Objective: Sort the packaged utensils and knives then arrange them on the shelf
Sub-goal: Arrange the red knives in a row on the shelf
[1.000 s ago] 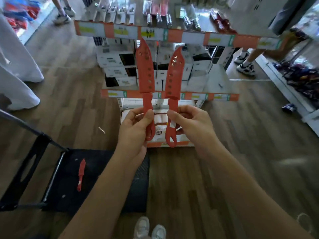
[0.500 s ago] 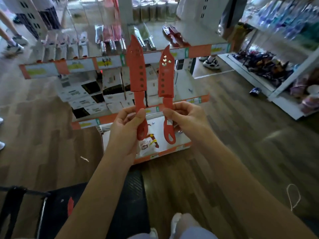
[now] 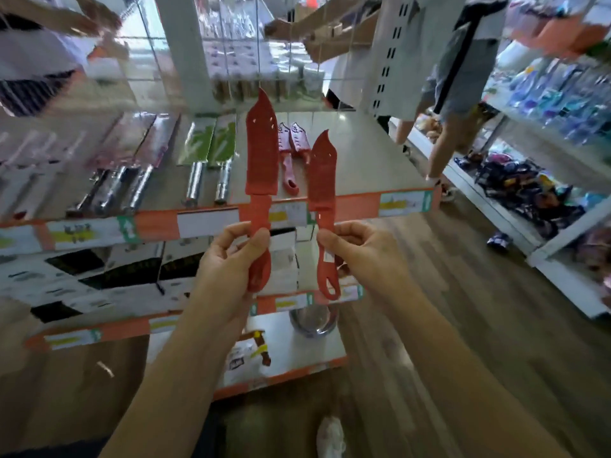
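**Two red knives held upright before the top shelf**

Fingers (image 3: 256,238) of the left hand (image 3: 228,262) are pinched on the handle of the larger red knife (image 3: 262,163); thumb in front, other fingers behind. Right hand (image 3: 367,256) grips the handle of the smaller red knife (image 3: 322,180) the same way, thumb tip at the front. I log both grips as closed on a handle.

Both knives stand upright, tips up, side by side and apart. Their blades overlap, in my view, the front edge of the top shelf (image 3: 363,206), which carries an orange strip with price labels.

On that shelf, between the two held blades, a pair of red knives (image 3: 292,150) lies flat, handles toward me. Left of them: two green-packaged knives (image 3: 211,143) with metal handles, then a row of silver-handled knives (image 3: 122,180), blurred.

Below the top shelf I see boxes (image 3: 99,276), black and white. Lowest shelf holds a metal bowl (image 3: 312,320).

Right side: a person's legs (image 3: 443,140) beside another shelving unit (image 3: 562,226). Wood floor (image 3: 463,325) underneath.
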Demonstrator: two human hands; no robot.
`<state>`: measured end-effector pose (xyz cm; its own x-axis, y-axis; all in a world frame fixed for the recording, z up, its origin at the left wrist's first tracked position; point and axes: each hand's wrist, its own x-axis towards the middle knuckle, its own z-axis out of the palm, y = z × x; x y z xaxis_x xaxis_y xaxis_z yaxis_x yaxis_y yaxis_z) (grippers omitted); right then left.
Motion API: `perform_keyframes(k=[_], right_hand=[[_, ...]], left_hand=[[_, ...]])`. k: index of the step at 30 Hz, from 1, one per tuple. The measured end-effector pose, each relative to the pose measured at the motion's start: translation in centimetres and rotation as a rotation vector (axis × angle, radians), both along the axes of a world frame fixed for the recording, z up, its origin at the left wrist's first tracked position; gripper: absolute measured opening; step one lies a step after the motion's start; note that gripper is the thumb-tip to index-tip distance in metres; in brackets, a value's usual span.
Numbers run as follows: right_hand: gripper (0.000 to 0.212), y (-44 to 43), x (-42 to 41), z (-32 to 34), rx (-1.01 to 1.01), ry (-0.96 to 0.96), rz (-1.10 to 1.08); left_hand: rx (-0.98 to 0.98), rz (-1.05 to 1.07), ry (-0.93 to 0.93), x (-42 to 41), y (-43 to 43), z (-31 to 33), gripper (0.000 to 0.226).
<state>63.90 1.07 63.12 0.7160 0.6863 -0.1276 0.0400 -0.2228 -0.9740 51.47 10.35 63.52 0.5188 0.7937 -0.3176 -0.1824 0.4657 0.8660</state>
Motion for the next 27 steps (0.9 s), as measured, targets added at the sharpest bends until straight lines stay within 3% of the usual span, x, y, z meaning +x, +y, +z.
perform_keyframes(k=[9, 16, 27], right_hand=[[0.016, 6.7, 13.7, 0.9, -0.137, -0.098, 0.133], [0.022, 11.2, 16.4, 1.5, -0.311, -0.141, 0.204], [0.023, 12.1, 16.4, 0.6, -0.345, -0.172, 0.182]], left_hand=[[-0.014, 0.140, -0.022, 9.9, 3.5, 1.0, 0.013], [-0.005, 0.152, -0.017, 11.4, 5.7, 1.8, 0.012], [0.021, 0.045, 0.004, 12.4, 7.1, 1.6, 0.006]])
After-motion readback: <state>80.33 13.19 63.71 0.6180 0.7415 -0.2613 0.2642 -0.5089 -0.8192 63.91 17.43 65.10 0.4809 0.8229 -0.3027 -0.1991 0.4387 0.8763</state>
